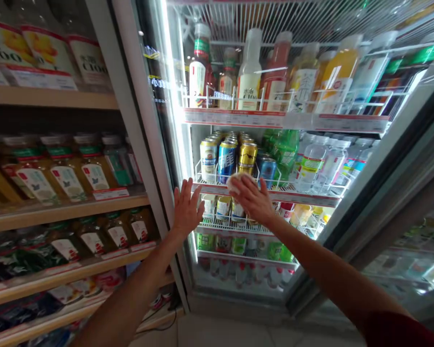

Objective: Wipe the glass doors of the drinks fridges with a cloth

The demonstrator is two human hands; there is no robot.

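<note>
My right hand point(252, 198) is pressed over a pale, folded cloth point(233, 183), which shows at the fingertips and seems to lie against the glass door point(235, 277) of a lit drinks cooler. My left hand point(186, 208) is open, its fingers spread and pointing up, near the door's left edge; whether it touches the glass I cannot tell. Beyond the hands, beer cans point(226, 159) stand on a wire shelf with a price strip point(296, 196). Part of the cans on the shelf below is hidden by my right hand.
A wooden shelf unit point(72, 205) with bottled drinks stands on the left. Juice bottles point(249, 72) fill the cooler's upper shelf, water bottles point(313, 161) the middle right. A dark door frame point(350, 231) slants along the right. Below is a tiled floor point(224, 332).
</note>
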